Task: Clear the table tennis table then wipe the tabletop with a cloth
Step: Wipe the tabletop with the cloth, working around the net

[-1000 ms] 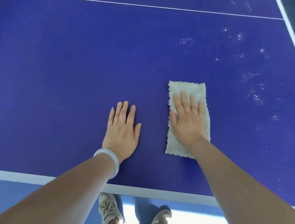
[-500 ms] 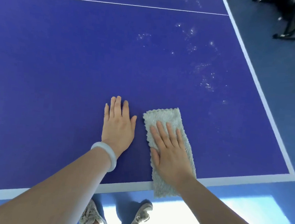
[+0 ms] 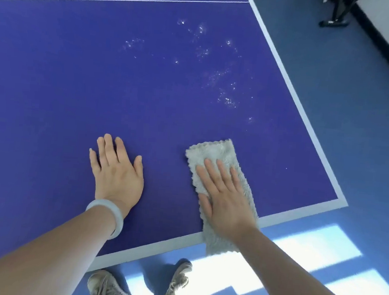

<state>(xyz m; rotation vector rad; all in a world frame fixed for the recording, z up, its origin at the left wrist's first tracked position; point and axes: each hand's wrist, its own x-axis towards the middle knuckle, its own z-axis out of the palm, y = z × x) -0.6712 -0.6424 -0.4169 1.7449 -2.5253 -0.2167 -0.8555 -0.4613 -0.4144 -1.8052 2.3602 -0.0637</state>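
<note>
Right hand (image 3: pixel 229 197) pressed flat, fingers straight, on a grey cloth (image 3: pixel 214 152) overhanging the table (image 3: pixel 54 76) edge, left hand (image 3: pixel 117 171) flat on the table beside it, holding nothing, pale specks, perhaps dust (image 3: pixel 225 100), beyond the cloth.

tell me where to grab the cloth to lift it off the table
Best take the cloth by its near end, which hangs past the table's near edge; come from the person's side, thumb above, fingers beneath. The rest lies flat on the tabletop under the flat right hand, leaving nothing to pinch.
</note>
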